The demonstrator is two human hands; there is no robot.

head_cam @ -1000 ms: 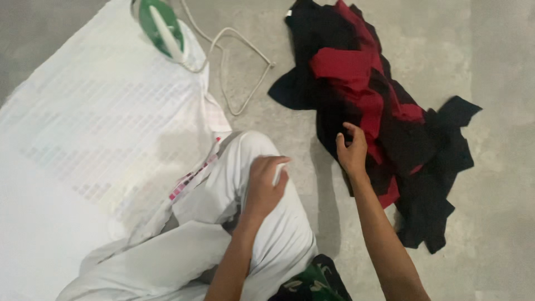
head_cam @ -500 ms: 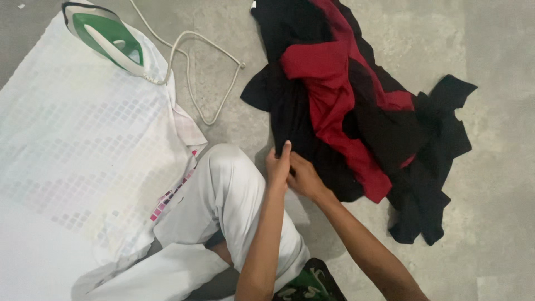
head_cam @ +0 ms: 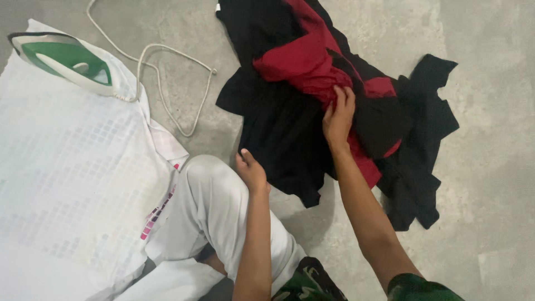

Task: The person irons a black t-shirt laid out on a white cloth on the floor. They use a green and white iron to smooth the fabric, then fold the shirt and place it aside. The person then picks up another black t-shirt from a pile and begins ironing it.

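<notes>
My right hand (head_cam: pixel 337 118) pinched soft red cloth (head_cam: pixel 312 64) in the crumpled black-and-red pile (head_cam: pixel 284 139) on rough concrete floor (head_cam: pixel 490 167). Left hand (head_cam: pixel 251 170) loosely curled, touching the pile's black edge beside my knee (head_cam: pixel 209 178).

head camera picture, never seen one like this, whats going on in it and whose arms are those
The picture comes from a camera worn on a person's head, looking down, so the two bare arms are that person's own. They sit on a grey concrete floor; the bent knee in white trousers is theirs too.

The right hand presses into a heap of black and red clothes, fingers gathering the red cloth. The left hand touches the heap's near black edge and does not clearly grip anything.

To the left lies a white patterned cloth spread flat. A green and white iron rests on its far corner, its white cord looping over the floor.
</notes>
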